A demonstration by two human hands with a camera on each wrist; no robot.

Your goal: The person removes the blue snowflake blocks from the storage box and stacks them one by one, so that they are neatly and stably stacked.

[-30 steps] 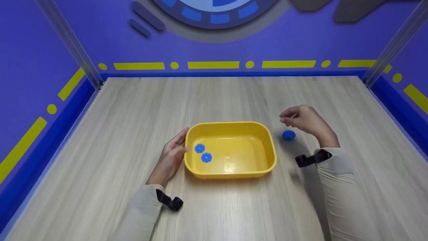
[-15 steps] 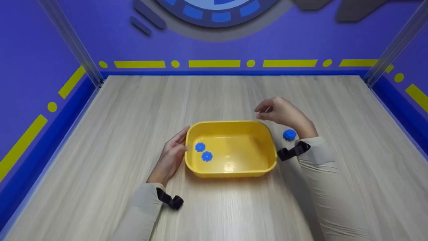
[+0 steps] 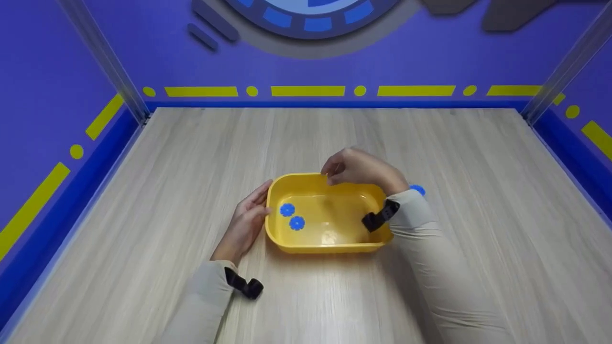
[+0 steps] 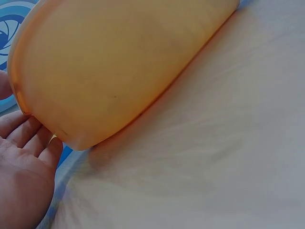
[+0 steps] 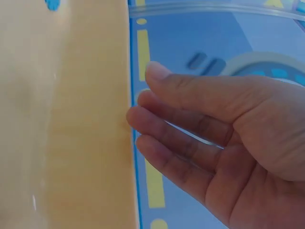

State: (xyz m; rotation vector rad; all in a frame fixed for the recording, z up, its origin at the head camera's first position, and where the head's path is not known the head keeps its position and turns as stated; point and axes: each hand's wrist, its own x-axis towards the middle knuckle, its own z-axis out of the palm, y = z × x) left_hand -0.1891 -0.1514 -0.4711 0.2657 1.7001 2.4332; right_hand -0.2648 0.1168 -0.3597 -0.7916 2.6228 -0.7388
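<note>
A yellow plastic tub (image 3: 334,249) stands mid-table with two blue flower-shaped discs (image 3: 287,209) at the left of its floor. My left hand (image 3: 246,224) rests against the tub's left end, thumb at the rim and fairly straight fingers along the outer wall; in the left wrist view those fingers touch the orange-looking wall (image 4: 119,71). Over the tub's back rim is my right hand (image 3: 361,168), fingers loosely bent. Nothing shows between the thumb and fingers of that right hand (image 5: 205,129) in the right wrist view.
More blue discs (image 3: 417,189) lie on the wooden table (image 3: 215,157) right of the tub, mostly behind my right wrist. Blue-purple panels (image 3: 306,71) with yellow dashes enclose the table's back and sides.
My right hand has moved left from above the small pile of blue discs to the tub's back rim. My left hand and the tub have stayed put.
</note>
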